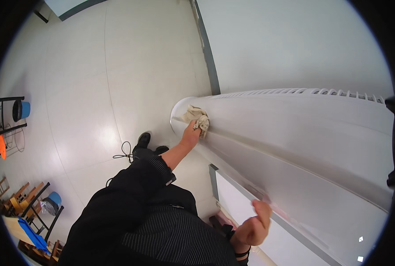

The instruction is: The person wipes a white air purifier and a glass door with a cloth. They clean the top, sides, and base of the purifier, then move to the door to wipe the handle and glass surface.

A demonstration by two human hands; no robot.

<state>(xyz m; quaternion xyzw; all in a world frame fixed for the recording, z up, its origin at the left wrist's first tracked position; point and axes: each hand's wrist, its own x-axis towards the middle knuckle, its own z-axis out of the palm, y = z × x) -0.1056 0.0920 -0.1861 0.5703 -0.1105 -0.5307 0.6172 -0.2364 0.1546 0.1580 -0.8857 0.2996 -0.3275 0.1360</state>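
Note:
A tall white rounded cabinet, seemingly a floor-standing air conditioner (284,133), stretches across the right of the head view. My left hand (191,134) grips a crumpled beige cloth (201,122) and presses it against the cabinet's front near the lower end, beside a long groove. My left arm reaches down and forward in a black sleeve. My right hand (254,224) is raised close to the cabinet's side, somewhat blurred, its fingers loosely bent. I see nothing in it, and cannot tell whether it touches the surface.
My black shoes (144,139) stand on the pale tiled floor (77,83), beside a looped dark cable (127,153). A white wall with grey skirting (209,56) runs behind the cabinet. Blue buckets (25,109), orange stool seats (1,147) and wooden furniture (26,196) are at the left.

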